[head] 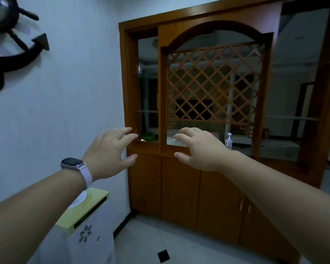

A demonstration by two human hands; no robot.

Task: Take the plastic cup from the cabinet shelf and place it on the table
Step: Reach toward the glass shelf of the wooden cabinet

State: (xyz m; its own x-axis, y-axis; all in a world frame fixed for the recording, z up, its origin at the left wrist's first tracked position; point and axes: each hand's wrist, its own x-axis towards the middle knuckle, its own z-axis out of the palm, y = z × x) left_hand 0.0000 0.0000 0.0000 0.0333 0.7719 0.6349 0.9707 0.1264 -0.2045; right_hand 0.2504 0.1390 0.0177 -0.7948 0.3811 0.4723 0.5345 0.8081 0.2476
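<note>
A small clear plastic cup (140, 69) stands on an upper glass shelf in the left bay of the wooden cabinet (179, 187). My left hand (111, 153), with a watch on its wrist, is stretched forward, fingers spread, holding nothing. My right hand (198, 149) reaches out beside it, fingers apart and empty too. Both hands hover in front of the cabinet's counter ledge, well below the cup. No table shows in this view.
A plastic bottle (229, 141) stands on the cabinet ledge at the right. A green dish (148, 136) lies in the left bay. A yellow-topped appliance (88, 212) stands at lower left against the wall. A dark wall clock (13, 35) hangs at upper left.
</note>
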